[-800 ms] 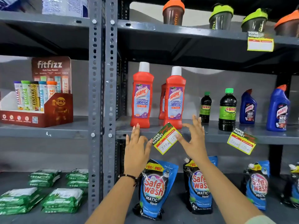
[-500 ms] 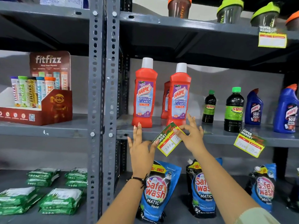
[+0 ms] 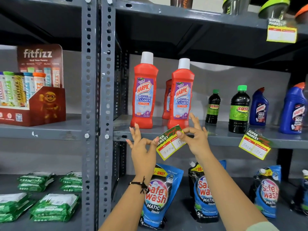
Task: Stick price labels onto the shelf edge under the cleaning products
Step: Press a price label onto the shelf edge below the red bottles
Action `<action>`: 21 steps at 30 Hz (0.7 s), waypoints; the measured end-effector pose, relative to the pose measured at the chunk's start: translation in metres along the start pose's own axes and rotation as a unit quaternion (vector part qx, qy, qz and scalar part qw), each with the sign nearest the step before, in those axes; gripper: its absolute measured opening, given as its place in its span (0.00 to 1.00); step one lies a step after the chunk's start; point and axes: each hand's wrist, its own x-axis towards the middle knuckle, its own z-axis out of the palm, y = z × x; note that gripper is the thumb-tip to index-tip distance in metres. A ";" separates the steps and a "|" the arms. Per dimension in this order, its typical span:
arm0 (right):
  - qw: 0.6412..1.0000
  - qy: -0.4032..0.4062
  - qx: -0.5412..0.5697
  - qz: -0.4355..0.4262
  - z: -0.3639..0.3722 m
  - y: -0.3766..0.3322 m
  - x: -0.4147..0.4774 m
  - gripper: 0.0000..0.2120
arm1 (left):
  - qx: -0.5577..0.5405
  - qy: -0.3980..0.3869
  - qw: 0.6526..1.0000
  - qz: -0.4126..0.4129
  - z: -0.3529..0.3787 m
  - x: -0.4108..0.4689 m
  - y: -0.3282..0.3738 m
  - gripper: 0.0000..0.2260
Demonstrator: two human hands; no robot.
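A yellow, red and green price label (image 3: 170,144) hangs tilted on the grey shelf edge (image 3: 221,140), just below two red Harpic bathroom cleaner bottles (image 3: 144,90). My left hand (image 3: 141,147) pinches the label's left edge between thumb and forefinger. My right hand (image 3: 194,137) pinches its upper right corner against the shelf edge. A second price label (image 3: 254,144) is stuck tilted on the same edge further right, under the dark Sunny bottles (image 3: 239,109) and the blue Harpic bottles (image 3: 259,107).
Safe Wash pouches (image 3: 158,195) stand on the shelf below my hands. A perforated steel upright (image 3: 106,97) rises to the left. Beyond it sit a Fitfizz display box (image 3: 35,90) and green packs (image 3: 53,207). Shaker bottles and a third label (image 3: 281,33) occupy the top shelf.
Both hands went from flat and spread around the label to pinching it at its left edge and top right corner. The camera has moved closer to the shelf.
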 end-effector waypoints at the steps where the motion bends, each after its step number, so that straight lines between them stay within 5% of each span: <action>1: 1.000 -0.006 0.004 -0.005 -0.001 0.001 0.000 0.08 | -0.011 0.002 1.000 -0.003 -0.001 0.000 0.000 0.12; 21: 0.992 0.076 -0.076 -0.059 0.026 0.036 -0.041 0.12 | 0.025 -0.016 0.997 0.068 -0.008 0.003 -0.010 0.12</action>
